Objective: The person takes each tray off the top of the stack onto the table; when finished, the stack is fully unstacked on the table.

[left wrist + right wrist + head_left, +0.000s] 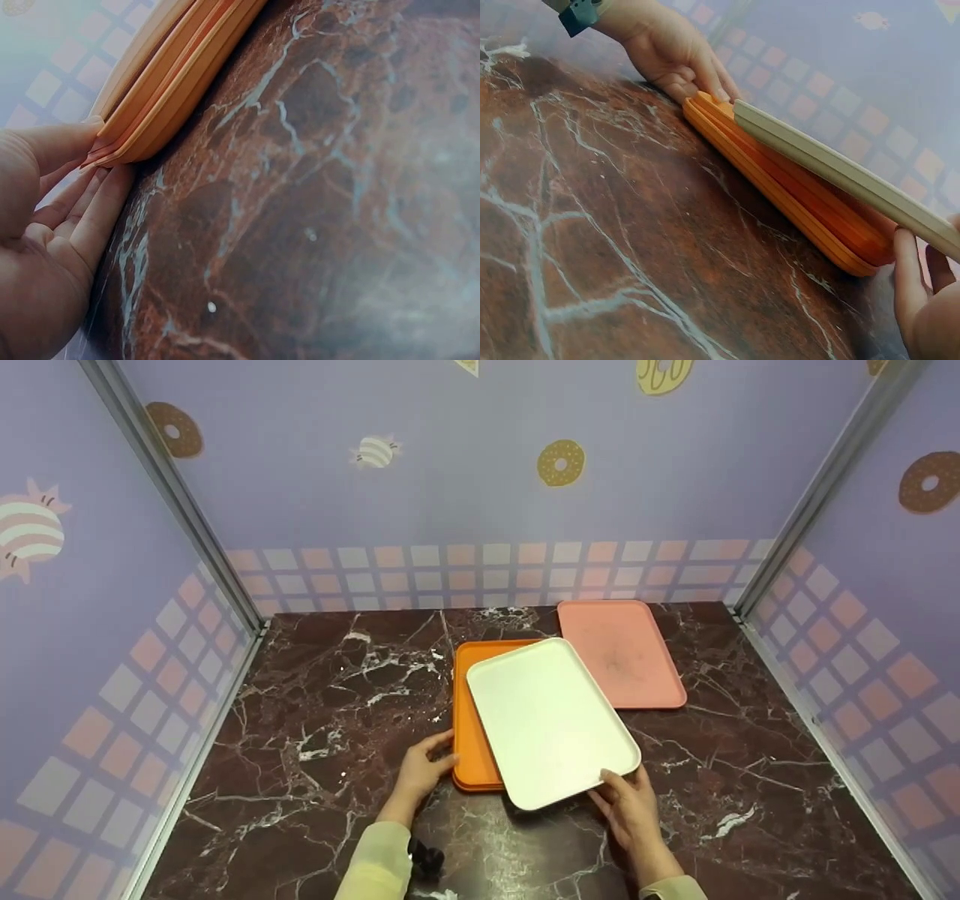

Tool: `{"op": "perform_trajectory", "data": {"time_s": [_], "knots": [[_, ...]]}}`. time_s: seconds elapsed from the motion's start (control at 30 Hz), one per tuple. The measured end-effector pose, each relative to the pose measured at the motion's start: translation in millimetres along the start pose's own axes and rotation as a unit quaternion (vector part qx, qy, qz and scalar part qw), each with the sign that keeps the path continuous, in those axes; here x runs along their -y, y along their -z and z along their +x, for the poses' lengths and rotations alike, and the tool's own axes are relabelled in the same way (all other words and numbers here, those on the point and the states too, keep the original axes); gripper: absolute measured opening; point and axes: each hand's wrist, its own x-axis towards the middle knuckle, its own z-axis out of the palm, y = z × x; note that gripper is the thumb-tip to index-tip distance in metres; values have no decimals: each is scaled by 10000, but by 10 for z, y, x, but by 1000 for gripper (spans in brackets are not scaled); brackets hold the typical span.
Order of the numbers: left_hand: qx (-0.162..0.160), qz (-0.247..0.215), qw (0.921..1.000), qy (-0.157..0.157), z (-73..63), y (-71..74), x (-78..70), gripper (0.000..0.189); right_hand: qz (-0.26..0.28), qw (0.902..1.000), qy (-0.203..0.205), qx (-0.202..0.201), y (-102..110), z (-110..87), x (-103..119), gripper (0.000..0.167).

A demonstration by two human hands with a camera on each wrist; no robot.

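Note:
A white rectangular tray [555,724] lies slanted over a stack of orange trays [471,735]. My right hand [630,810] pinches the white tray by its near right corner, thumb on top and fingers underneath. In the right wrist view the white tray [840,176] is tilted, its right end raised off the orange stack [802,217]. At the left edge of the orange trays, my left hand [421,771] grips the rim. The left wrist view shows the thumb over the stacked orange rims [172,90] and fingers below them.
Behind and to the right, a pink tray [622,656] with a dark smudge lies on the dark marble-patterned table [360,697]. Patterned panels [465,510] enclose the table at the back and both sides. A black object [427,859] is on the left wrist.

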Motion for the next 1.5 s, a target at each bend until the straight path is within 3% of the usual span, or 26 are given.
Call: {"op": "perform_trajectory", "data": {"time_s": [0.2,0.37,0.87,1.17,1.5], "knots": [[-17,-35,10000,-8,-6,2,6,49,-123,9993,332,-79,20,-34,32,102],[-30,91,9999,-39,1,10,9,49,-100,9985,540,-78,-16,-43,-5,111],[28,32,9999,102,-30,11,-102,49,-13,9968,786,-173,-5,2,19,104],[9,-12,10000,96,-23,13,-57,49,-126,9971,749,-61,117,9,126,103],[-55,-52,9997,228,-8,-13,-47,49,324,9972,679,-32,287,49,248,98]]}}
